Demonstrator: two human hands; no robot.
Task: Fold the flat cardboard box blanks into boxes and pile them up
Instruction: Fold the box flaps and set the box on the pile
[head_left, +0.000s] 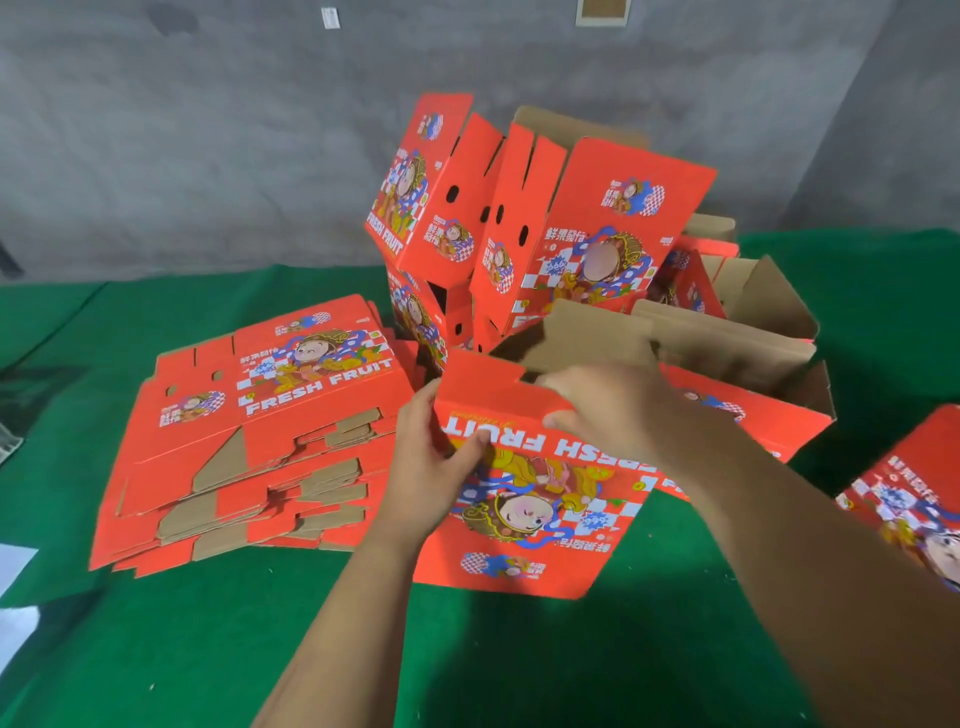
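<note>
Near the front middle of the green worktop (156, 649) I see the half-opened red box (540, 499), printed side toward me and upside down. My left hand (426, 467) grips its left edge, thumb curled onto the printed face; my right hand (608, 410) curls over its top rim, fingers clamped on a brown flap (582, 338). Toward the left edge lies the stack of flat blanks (249, 452). Behind, folded boxes (519, 218) stand piled and tilted, and one more box (914, 499) lies at the right edge
</note>
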